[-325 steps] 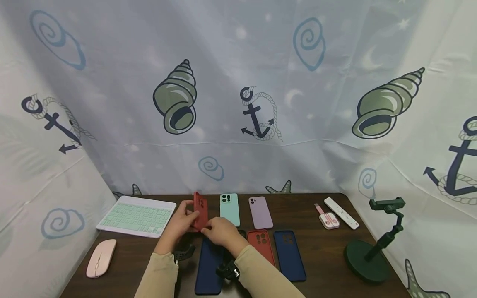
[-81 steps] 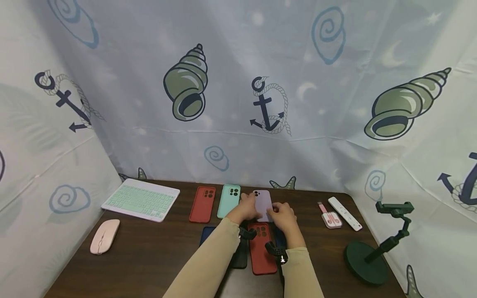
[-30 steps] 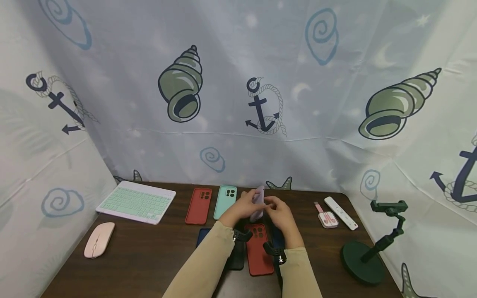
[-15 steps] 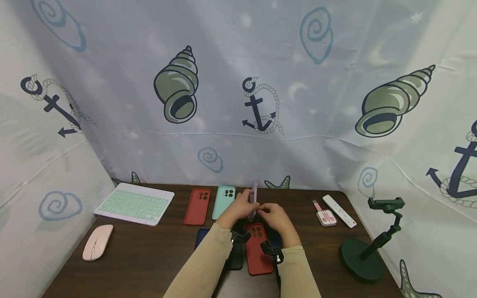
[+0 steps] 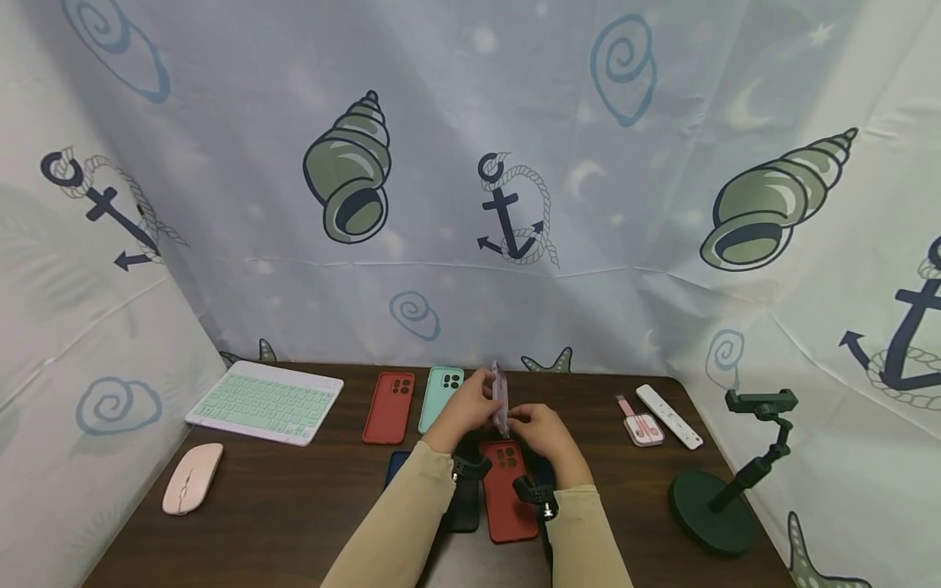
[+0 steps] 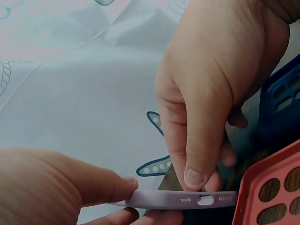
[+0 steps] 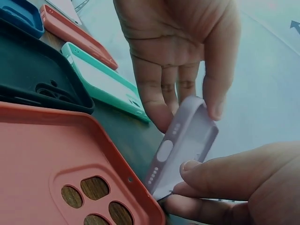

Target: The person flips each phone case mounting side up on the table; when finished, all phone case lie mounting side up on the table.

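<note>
A lilac phone case stands on edge at the back middle of the table, its open inner side toward my right hand in the right wrist view. My left hand grips it between thumb and fingers. With thumb and fingertips my right hand pinches the end with the port cutout, best seen on the case in the left wrist view. Just in front lies a red phone case; a black case is beside it, partly under my left wrist. A teal case lies to the left.
Another red case lies left of the teal one. Blue cases are partly hidden by my forearms. A keyboard and mouse are on the left. Boxed earphones, a white remote and a green stand are right.
Both hands have raised the lilac case from lying flat onto its edge, turned it and shifted it slightly left. Earlier, the hands held the left red case, which now lies flat.
</note>
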The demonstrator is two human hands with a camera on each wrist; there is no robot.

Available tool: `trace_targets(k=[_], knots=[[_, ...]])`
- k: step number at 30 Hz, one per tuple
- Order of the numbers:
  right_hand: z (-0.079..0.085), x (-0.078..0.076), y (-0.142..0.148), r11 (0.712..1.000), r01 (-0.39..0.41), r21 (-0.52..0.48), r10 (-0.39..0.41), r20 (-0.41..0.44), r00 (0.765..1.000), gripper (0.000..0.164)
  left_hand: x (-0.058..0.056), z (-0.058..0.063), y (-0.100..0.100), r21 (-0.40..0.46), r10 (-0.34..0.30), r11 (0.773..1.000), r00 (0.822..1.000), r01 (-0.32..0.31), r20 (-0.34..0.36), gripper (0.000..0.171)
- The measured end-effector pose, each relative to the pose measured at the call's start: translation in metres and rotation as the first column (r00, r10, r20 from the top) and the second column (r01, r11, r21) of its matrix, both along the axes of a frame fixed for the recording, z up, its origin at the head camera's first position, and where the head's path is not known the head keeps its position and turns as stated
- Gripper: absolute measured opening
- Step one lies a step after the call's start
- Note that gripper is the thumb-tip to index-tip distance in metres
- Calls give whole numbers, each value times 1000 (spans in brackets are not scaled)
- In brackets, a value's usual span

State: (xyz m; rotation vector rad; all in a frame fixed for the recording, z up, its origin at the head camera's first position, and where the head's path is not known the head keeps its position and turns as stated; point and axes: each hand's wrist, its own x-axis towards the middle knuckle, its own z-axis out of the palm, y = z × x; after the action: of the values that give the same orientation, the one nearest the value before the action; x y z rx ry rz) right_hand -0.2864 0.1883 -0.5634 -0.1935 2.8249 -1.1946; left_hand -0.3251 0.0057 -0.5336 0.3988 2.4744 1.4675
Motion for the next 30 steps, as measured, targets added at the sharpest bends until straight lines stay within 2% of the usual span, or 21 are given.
trace_targets(k=[4, 8, 15, 18, 20, 22, 28, 30], knots=[[-1, 0, 1, 1000, 2, 4, -2, 7, 1000, 28, -1, -2, -3, -79, 37, 996, 997, -43, -67, 50], [0, 1, 3, 1000, -4, -4, 4, 20, 1000, 31, -1, -4, -4, -170, 90, 979, 987, -112, -134, 42], [5, 3, 7, 999, 20, -37, -19, 36, 999, 31, 0, -8, -2, -267, 161, 943, 975, -198, -153, 24], [7, 4, 7, 999, 4, -34, -2, 39, 999, 32, 3, -12, -1, -340, 156, 917, 973, -207, -171, 10], [8, 4, 6, 1000, -8, -27, 9, 44, 999, 33, 5, -13, -2, -376, 149, 903, 972, -209, -182, 10], [9, 3, 5, 1000, -17, -16, 18, 39, 999, 33, 6, -13, -1, -387, 140, 899, 972, -204, -187, 14], [5, 1, 3, 1000, 14, -21, -14, 8, 1000, 32, 9, -12, -1, -375, 119, 910, 977, -179, -176, 21], [3, 4, 2, 998, 37, -42, -38, -25, 999, 32, 13, -13, -3, -362, 127, 911, 969, -199, -213, 22]])
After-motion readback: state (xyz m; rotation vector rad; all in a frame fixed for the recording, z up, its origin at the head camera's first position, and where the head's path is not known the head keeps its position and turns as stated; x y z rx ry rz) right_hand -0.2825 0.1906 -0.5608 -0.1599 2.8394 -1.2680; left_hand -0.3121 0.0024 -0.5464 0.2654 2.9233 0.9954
